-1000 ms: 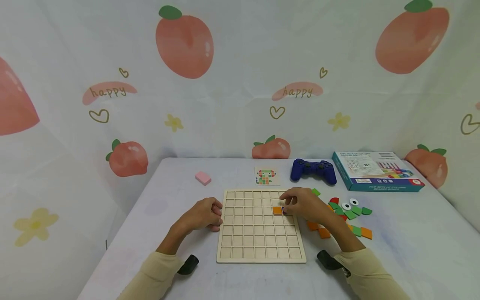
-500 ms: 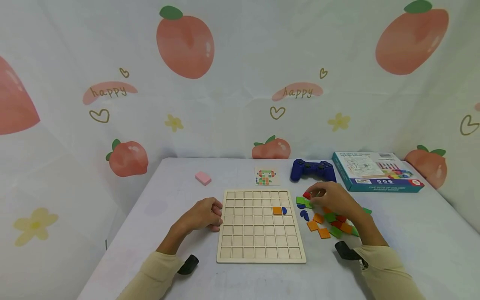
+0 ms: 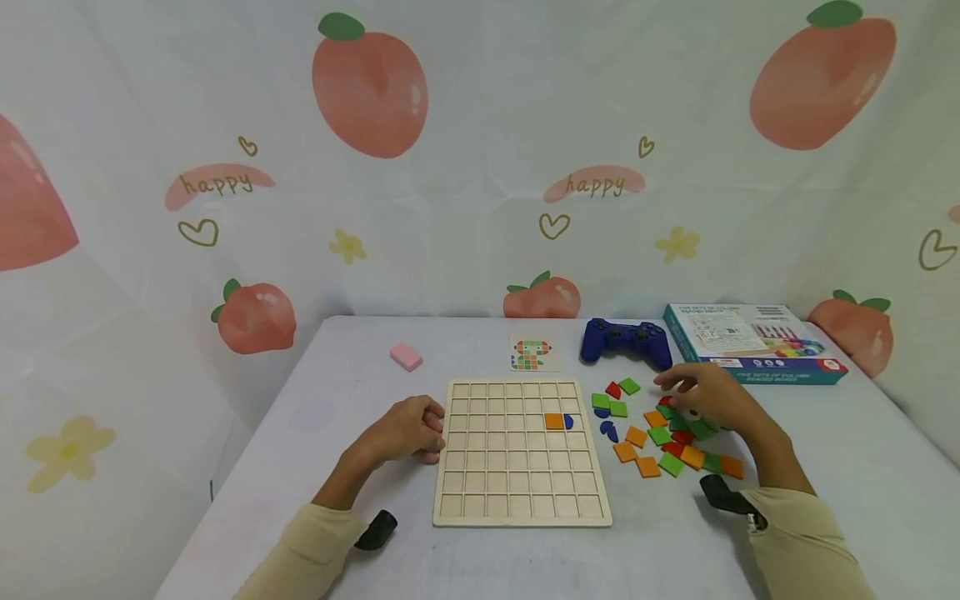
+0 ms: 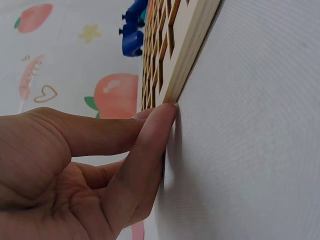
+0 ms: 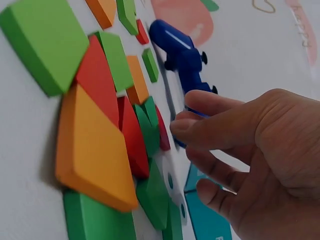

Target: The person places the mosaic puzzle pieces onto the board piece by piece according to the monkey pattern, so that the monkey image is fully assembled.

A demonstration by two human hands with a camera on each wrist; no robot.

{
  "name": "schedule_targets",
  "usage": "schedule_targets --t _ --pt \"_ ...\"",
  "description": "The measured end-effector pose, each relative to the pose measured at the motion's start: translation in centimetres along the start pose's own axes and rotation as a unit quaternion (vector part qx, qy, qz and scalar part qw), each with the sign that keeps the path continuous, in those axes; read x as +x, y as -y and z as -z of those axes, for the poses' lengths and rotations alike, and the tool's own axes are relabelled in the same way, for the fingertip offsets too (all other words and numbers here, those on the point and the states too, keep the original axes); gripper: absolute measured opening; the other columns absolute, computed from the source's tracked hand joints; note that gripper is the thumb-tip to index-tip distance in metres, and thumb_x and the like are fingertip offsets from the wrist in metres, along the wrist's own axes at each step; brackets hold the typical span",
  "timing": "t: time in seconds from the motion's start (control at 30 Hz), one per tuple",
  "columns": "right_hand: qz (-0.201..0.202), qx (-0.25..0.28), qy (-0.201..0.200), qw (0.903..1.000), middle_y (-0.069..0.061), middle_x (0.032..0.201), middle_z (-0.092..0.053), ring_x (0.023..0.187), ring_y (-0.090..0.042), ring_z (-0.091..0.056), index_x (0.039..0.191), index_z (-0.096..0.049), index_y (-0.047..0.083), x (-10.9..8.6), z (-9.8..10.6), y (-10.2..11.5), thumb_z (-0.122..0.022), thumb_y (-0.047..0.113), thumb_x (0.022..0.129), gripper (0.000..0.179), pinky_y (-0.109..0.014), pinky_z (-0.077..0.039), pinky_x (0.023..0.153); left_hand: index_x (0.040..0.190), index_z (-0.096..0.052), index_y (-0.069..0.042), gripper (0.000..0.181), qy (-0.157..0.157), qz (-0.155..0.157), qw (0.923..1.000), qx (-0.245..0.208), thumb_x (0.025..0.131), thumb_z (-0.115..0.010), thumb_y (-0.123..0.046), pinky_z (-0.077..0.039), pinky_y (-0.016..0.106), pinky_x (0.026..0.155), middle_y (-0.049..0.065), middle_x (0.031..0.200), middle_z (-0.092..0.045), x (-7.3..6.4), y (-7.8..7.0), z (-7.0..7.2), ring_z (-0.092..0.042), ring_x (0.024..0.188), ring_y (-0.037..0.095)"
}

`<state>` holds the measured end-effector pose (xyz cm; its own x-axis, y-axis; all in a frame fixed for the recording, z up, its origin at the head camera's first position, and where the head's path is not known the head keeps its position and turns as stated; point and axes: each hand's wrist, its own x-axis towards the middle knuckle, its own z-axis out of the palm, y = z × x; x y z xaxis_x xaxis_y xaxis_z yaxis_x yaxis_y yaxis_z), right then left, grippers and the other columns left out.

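A pale wooden grid board [image 3: 517,483] lies flat on the table, holding an orange square tile [image 3: 553,421] and a blue half-round tile [image 3: 568,422] in neighbouring cells. My left hand [image 3: 407,429] grips the board's left edge; in the left wrist view its thumb and fingertips meet at the wooden rim [image 4: 186,60]. My right hand [image 3: 712,396] hovers over the far part of the loose tile pile, fingers loosely bent and nothing between them. Beneath it lie dark green tiles [image 5: 152,195] and a red tile [image 5: 134,137], partly hidden by the hand in the head view.
Orange squares [image 3: 648,467], green squares [image 3: 671,464] and blue half-rounds [image 3: 609,431] lie scattered right of the board. Behind are a small pattern card [image 3: 533,353], a blue game controller [image 3: 626,342] and a boxed set [image 3: 757,346]. A pink block [image 3: 407,357] sits at back left.
My right hand has left the blue half-round tile in the board and moved right over the loose pile, uncovering several tiles. My left hand has stayed at the board's edge.
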<state>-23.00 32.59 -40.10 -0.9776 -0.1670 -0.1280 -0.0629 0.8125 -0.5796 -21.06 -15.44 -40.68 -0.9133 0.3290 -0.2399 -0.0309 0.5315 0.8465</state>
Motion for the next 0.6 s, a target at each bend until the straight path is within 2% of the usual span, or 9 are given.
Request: schedule_targets --t 0.27,0.6 --pt "-0.012 0.001 0.01 0.9999 -0.021 0.116 -0.074 0.094 -0.028 -0.066 0.127 -0.074 0.001 -0.2 0.2 -0.8 -0.067 -0.001 0.091 0.036 -0.044 -0.061 0.081 0.127 -0.059 0.01 0.043 0.0 0.003 1.0 0.001 0.087 -0.073 0.006 -0.065 0.032 0.071 0.014 0.104 -0.061 0.1 0.1 0.0 -0.067 0.075 0.017" --pt "-0.028 -0.007 0.014 0.9995 -0.015 0.106 -0.074 0.091 -0.027 -0.063 0.125 -0.075 0.0 0.0 0.1 -1.2 -0.074 0.007 0.092 0.034 -0.042 -0.059 0.08 0.127 -0.059 0.01 0.042 0.001 -0.002 1.0 0.001 0.087 -0.073 0.006 -0.065 0.032 0.07 0.014 0.103 -0.061 0.2 0.3 0.0 -0.067 0.074 0.017"
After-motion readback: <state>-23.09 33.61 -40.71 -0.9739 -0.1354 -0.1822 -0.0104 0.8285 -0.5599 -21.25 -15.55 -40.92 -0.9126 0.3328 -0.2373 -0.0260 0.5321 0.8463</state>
